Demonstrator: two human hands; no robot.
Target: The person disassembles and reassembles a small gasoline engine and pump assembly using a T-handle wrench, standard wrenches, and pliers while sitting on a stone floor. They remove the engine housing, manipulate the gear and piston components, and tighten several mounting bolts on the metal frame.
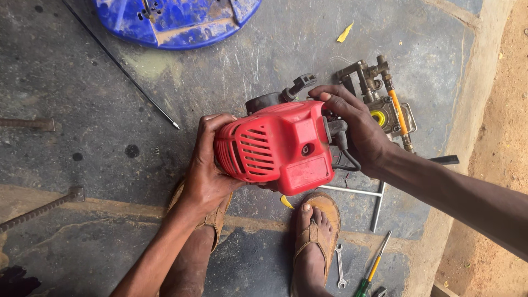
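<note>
The left hand [206,170] comes up from about seven o'clock, forearm bare, wrist bent back a little. Its palm is pressed flat and its fingers are curled over toward twelve o'clock in a firm clasp. The right hand [357,129] reaches in from four o'clock on a long, nearly straight arm (bare too). Its fingers [330,94] are stretched toward ten o'clock and hooked downward at the tips, thumb tucked out of sight. Both feet sit at six o'clock, in sandals.
</note>
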